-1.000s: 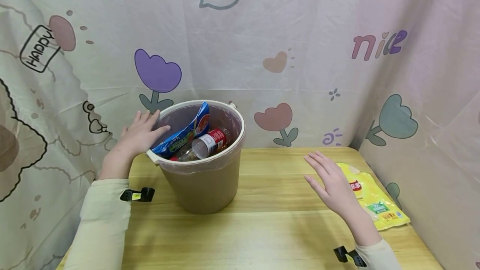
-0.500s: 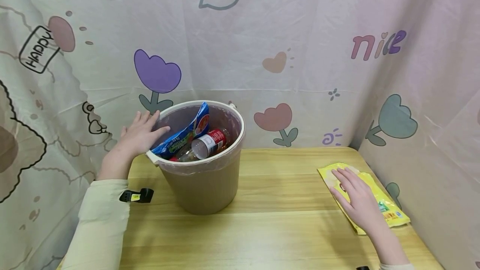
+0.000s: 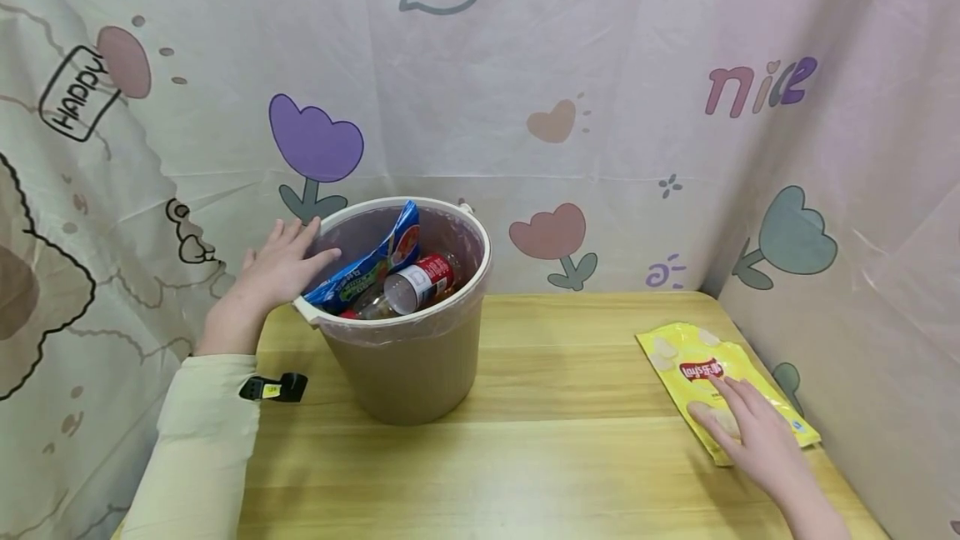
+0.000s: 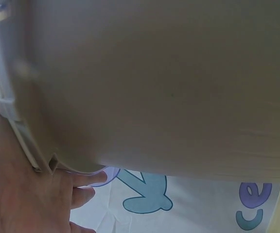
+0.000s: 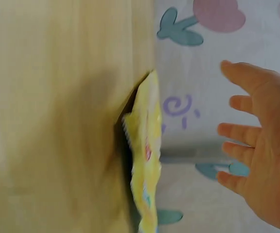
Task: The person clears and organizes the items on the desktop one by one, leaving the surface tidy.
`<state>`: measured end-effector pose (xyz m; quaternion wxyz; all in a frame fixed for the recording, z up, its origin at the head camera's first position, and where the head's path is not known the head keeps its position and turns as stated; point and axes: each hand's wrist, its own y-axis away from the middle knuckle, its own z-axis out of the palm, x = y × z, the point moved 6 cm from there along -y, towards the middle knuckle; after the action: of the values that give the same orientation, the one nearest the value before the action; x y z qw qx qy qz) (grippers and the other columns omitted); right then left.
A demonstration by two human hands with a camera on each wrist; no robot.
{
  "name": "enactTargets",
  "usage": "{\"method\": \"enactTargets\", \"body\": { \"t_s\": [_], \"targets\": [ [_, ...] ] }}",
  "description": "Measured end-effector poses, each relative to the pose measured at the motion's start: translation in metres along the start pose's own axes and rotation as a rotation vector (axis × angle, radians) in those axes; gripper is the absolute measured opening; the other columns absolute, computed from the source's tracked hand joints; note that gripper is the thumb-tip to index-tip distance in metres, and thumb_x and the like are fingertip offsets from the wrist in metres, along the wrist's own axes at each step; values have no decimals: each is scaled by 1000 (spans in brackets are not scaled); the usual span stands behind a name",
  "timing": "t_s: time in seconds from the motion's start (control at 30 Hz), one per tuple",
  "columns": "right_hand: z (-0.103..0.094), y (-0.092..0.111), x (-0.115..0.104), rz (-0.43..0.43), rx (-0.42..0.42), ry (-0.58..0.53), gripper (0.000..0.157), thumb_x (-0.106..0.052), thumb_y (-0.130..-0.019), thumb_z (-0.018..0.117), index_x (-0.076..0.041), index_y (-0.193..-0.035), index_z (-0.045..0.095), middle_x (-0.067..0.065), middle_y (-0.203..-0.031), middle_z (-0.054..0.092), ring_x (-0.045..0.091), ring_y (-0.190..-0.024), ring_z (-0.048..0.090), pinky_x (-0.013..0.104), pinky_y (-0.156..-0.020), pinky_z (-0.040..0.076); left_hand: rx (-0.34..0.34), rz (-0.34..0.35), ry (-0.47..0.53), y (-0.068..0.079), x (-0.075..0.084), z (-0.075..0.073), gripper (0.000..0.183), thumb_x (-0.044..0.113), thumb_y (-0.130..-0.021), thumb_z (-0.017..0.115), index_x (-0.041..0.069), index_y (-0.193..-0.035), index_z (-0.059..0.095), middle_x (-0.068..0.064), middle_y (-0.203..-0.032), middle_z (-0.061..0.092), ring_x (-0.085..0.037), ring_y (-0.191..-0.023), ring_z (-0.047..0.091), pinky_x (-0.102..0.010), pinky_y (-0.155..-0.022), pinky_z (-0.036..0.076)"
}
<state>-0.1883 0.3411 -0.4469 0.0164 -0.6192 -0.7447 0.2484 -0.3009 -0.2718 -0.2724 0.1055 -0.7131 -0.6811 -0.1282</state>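
My left hand [image 3: 277, 269] rests on the left rim of a beige bin [image 3: 408, 382], its fingers spread loosely. In the left wrist view the palm [image 4: 23, 189] lies against the rim, with the bin's outer wall [image 4: 154, 87] filling most of the picture. Inside the lined bin lean a blue snack packet [image 3: 367, 277] and a clear plastic bottle [image 3: 423, 283] with a red label. Over at the right, my right hand [image 3: 757, 432] hovers above a yellow Lay's chip bag [image 3: 678, 357], fingers extended. The right wrist view has a gap between hand [image 5: 266, 141] and bag [image 5: 147, 145].
Both the bin and the chip bag are on a wooden table [image 3: 525, 473]. Printed fabric [image 3: 465, 90] hangs close behind the table and along both sides. The bag lies near the right-hand edge.
From left of the chip bag, my right hand has moved right and toward me, now over the bag's near part. My left hand has stayed on the bin rim.
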Motion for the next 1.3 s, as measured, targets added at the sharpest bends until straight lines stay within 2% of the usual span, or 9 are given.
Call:
{"method": "enactTargets", "body": {
  "t_s": [0.1, 0.4, 0.57, 0.8, 1.1, 1.3],
  "targets": [
    [4, 9, 13, 38, -48, 31, 63, -36, -90, 67, -4, -140, 46, 32, -136, 48, 54, -126, 40, 72, -93, 33, -7, -2, 3, 0, -1, 1, 85, 66, -98, 26, 10, -157, 1, -28, -160, -3, -48, -147, -16, -78, -107, -6],
    [14, 28, 34, 7, -158, 122, 71, -40, -76, 80, -6, -133, 53, 30, -133, 52, 51, -121, 45, 74, -89, 38, -7, -4, 13, 0, -3, 4, 84, 64, -98, 27, 11, -157, 1, -28, -161, -4, -47, -147, -17, -78, -108, -5],
    [21, 33, 42, 20, -246, 131, 79, -48, -76, 78, -5, -135, 50, 30, -136, 50, 50, -123, 44, 75, -90, 38, -6, -4, 21, 0, -3, 5, 83, 63, -99, 28, 10, -157, 1, -28, -161, -4, -47, -147, -17, -78, -108, -6],
    [31, 35, 51, 90, -375, 102, 85, -55, -78, 72, -2, -139, 47, 36, -137, 47, 55, -121, 46, 72, -87, 41, -8, 0, 32, -2, -3, 6, 83, 63, -99, 28, 11, -157, 1, -27, -161, -4, -47, -147, -17, -78, -108, -5],
    [38, 31, 53, 123, -393, 83, 84, -54, -79, 73, 2, -136, 49, 35, -133, 51, 57, -118, 49, 69, -87, 43, -6, 1, 43, -2, -3, 4, 83, 63, -99, 27, 11, -157, 0, -28, -161, -5, -48, -146, -17, -78, -108, -5],
    [40, 25, 53, 148, -406, 108, 81, -55, -80, 71, 1, -135, 52, 33, -132, 54, 57, -114, 52, 69, -81, 45, -5, 1, 44, 0, -2, 3, 83, 63, -99, 27, 10, -157, 0, -28, -160, -4, -49, -146, -15, -77, -108, -4]
  ]
}}
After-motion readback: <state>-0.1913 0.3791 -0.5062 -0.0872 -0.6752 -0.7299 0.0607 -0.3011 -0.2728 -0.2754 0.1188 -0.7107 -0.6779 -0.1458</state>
